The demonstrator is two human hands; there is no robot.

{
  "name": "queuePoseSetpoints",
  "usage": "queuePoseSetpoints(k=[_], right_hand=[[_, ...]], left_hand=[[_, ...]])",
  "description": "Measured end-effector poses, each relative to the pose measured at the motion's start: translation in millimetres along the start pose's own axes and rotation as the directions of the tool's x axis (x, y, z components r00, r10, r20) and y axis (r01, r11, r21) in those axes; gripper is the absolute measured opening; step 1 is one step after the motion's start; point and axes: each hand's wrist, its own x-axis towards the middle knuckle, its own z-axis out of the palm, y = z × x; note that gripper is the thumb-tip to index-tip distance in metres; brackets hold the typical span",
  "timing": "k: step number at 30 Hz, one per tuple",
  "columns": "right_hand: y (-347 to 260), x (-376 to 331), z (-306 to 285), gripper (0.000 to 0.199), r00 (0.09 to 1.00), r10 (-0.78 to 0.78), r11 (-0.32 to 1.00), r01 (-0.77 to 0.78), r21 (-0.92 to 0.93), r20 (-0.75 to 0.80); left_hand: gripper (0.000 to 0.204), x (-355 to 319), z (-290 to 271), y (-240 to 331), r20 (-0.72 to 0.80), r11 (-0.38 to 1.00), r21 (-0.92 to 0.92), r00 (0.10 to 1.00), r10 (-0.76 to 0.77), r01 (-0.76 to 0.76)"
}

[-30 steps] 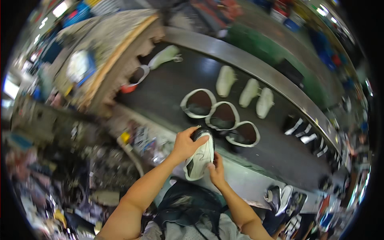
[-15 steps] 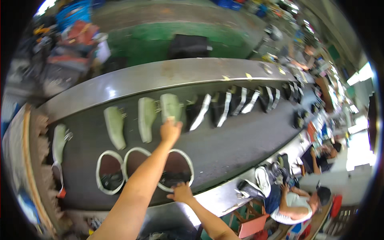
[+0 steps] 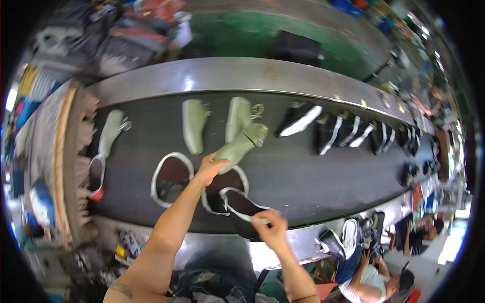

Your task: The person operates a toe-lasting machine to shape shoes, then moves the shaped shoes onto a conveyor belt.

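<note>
My left hand (image 3: 208, 170) grips a pale green shoe last (image 3: 238, 150) by its toe end, holding it tilted above the conveyor belt. In my right hand (image 3: 272, 227) is a dark shoe upper (image 3: 246, 207) with a white rim, pinched at the edge, its opening turned up. Two more white-rimmed uppers, one an upper (image 3: 173, 177) at the left and the other an upper (image 3: 214, 194) partly behind the held one, lie on the belt. Beyond them rest two green lasts (image 3: 193, 126) (image 3: 237, 118), and a third last (image 3: 110, 132) lies farther left.
The dark belt (image 3: 298, 177) runs between metal edges (image 3: 227, 76). Several black-and-white shoes (image 3: 331, 134) stand along its right part. At the left end hangs a ragged brown flap curtain (image 3: 86, 136). A seated person (image 3: 371, 283) works beside shoes (image 3: 348, 235) on the near right ledge.
The left hand has picked a green last off the belt and tilted it. The right hand has raised an upper from the near side. The view has swung left.
</note>
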Motion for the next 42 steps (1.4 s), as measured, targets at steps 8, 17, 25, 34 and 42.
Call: queuePoseSetpoints(k=[8,17,25,34,42], right_hand=[[13.2,20.0,65.6,0.031,0.758,0.525,0.371,-0.613,0.698,0.386],[-30.5,-131.5,212.6,0.041,0.503,0.443,0.17,-0.86,0.481,0.742],[-184.3,-234.5,329.1,0.03,0.282,-0.112,0.759,-0.595,0.265,0.953],[-291.3,-436.9,410.0,0.036,0.124,-0.281,0.919,-0.251,0.304,0.952],[-364.7,-626.1,459.9,0.027,-0.112,-0.134,0.932,-0.352,0.087,0.985]], left_hand=[[0.049,-256.2,-127.4,59.8,0.244,0.858,0.506,0.969,-0.047,-0.086],[0.025,-478.7,-197.9,6.5,-0.663,0.947,0.068,0.695,0.278,-0.313],[0.03,-670.3,-208.9,13.3,-0.917,0.938,0.251,0.251,0.309,-0.238],[0.03,-917.8,-201.1,-51.5,-0.979,0.608,-0.192,0.19,-0.068,-0.77],[0.049,-1029.1,-188.2,-211.8,-0.922,0.014,0.345,-0.342,-0.181,-0.938]])
